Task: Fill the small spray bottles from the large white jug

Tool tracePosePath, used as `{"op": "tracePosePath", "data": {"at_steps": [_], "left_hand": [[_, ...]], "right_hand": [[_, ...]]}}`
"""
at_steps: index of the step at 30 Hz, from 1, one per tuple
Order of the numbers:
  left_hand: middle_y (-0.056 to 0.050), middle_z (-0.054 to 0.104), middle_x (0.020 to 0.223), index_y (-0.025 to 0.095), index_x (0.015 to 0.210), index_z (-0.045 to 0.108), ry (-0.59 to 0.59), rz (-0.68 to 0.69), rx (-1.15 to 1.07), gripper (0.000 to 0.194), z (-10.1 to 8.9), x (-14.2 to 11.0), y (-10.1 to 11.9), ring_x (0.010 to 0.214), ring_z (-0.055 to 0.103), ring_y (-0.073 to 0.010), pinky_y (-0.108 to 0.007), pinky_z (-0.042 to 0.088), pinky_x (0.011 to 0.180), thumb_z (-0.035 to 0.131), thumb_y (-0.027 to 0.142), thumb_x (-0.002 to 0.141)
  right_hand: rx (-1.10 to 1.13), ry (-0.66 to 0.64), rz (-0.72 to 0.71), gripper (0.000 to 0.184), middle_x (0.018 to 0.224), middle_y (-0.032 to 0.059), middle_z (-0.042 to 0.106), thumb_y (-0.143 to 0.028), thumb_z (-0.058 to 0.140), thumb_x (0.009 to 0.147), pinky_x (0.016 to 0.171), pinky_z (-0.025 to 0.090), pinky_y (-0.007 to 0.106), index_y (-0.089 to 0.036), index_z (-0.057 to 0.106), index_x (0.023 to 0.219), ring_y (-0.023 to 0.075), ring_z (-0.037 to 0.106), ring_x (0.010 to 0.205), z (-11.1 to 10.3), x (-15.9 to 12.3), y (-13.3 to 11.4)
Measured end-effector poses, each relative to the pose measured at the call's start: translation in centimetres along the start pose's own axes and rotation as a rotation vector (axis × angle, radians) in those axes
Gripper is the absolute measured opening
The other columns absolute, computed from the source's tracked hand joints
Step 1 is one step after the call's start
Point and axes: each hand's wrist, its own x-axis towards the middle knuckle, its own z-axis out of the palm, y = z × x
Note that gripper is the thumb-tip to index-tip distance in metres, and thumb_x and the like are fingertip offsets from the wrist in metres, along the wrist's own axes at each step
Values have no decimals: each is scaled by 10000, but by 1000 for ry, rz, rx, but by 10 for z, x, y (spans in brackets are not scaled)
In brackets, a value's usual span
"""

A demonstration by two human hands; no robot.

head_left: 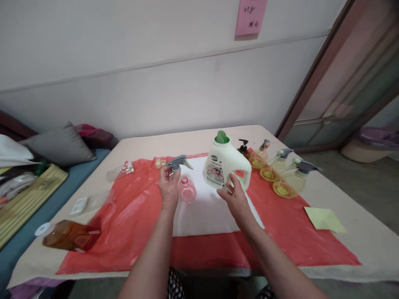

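Note:
In my left hand (169,189) is a grey trigger spray head (177,162), gripped between the fingers above the white sheet (205,220). Just below and to its right stands a small clear pink bottle (187,192) with a bare neck. A white detergent jug (215,155) with a green spout (221,137) in its mouth stands upright at the back of the sheet. My right hand (234,196) is at the jug's lower right, by its handle, with thumb and fingers apart; whether the fingertips touch the jug I cannot tell.
A red plastic sheet (124,216) covers the table. On the right are several yellow spray bottles (288,185), a dark pump bottle (243,149) and yellow paper notes (324,219). A bottle of amber liquid (67,235) lies at the left, with clear packaging (93,202) behind it.

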Motion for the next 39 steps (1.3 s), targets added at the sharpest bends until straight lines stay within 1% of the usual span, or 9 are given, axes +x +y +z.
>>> {"op": "tracePosePath", "data": {"at_steps": [4, 9, 13, 17, 24, 30, 34, 37, 39], "left_hand": [[-27, 684, 957, 216, 979, 634, -69, -111, 30, 317, -2, -16, -14, 916, 639, -180, -324, 485, 876, 783, 330, 724], [-56, 721, 974, 200, 938, 706, -181, -156, 137, 223, -7, -23, -16, 984, 639, -223, -352, 459, 928, 752, 325, 759], [-79, 734, 1049, 206, 989, 707, -198, -206, 46, 268, -6, -23, -13, 985, 651, -230, -352, 473, 908, 776, 339, 766], [-73, 736, 1002, 211, 1000, 715, -217, -212, 14, 271, -3, -26, -11, 956, 655, -219, -325, 473, 881, 799, 320, 766], [-56, 738, 1013, 236, 1006, 725, -235, -219, 63, 260, -5, -30, -14, 1008, 646, -229, -311, 448, 895, 806, 275, 762], [-45, 732, 963, 242, 957, 723, -207, -218, 120, 304, -6, -31, -20, 983, 641, -227, -302, 426, 891, 855, 214, 685], [-29, 736, 942, 238, 903, 706, -184, -255, 104, 274, -3, -30, -21, 935, 648, -217, -299, 432, 866, 833, 182, 667], [-18, 732, 900, 231, 881, 692, -151, -277, 65, 298, -2, -25, -20, 894, 655, -204, -292, 443, 841, 834, 168, 626], [-12, 727, 873, 223, 880, 673, -118, -299, 27, 337, -3, -19, -18, 867, 660, -191, -287, 451, 827, 843, 176, 592]], "right_hand": [[6, -8, 14, 1074, 1633, 154, 336, -513, 733, 598, 1163, 382, 533, -204, 319, 1540, 376, 417, 1445, 1, 0, -3], [12, -11, 13, 1053, 1637, 145, 330, -507, 729, 603, 1161, 382, 535, -214, 328, 1532, 374, 418, 1445, 1, -1, -4], [6, -22, 7, 1026, 1625, 143, 351, -497, 731, 629, 1160, 384, 538, -224, 329, 1533, 370, 424, 1441, 0, -2, -3], [3, -28, 2, 1013, 1636, 137, 331, -490, 728, 648, 1153, 400, 534, -233, 323, 1540, 364, 416, 1448, 0, -1, -1], [3, -25, 1, 1011, 1632, 135, 347, -486, 743, 646, 1161, 385, 553, -248, 330, 1537, 368, 432, 1440, 1, 0, 1], [-1, -7, -19, 998, 1612, 141, 370, -496, 749, 636, 1136, 405, 549, -245, 357, 1520, 369, 463, 1410, 2, 0, 2], [-37, 5, -15, 870, 1530, 139, 463, -482, 733, 649, 1103, 432, 520, -248, 432, 1431, 346, 502, 1366, 1, 0, 3], [-55, 35, 16, 641, 1330, 128, 601, -452, 720, 652, 1026, 484, 498, -249, 525, 1229, 325, 562, 1269, -1, -1, 3], [-68, 20, 9, 495, 1195, 106, 646, -432, 708, 651, 988, 499, 490, -253, 553, 1086, 313, 593, 1189, -1, -1, 3]]}}
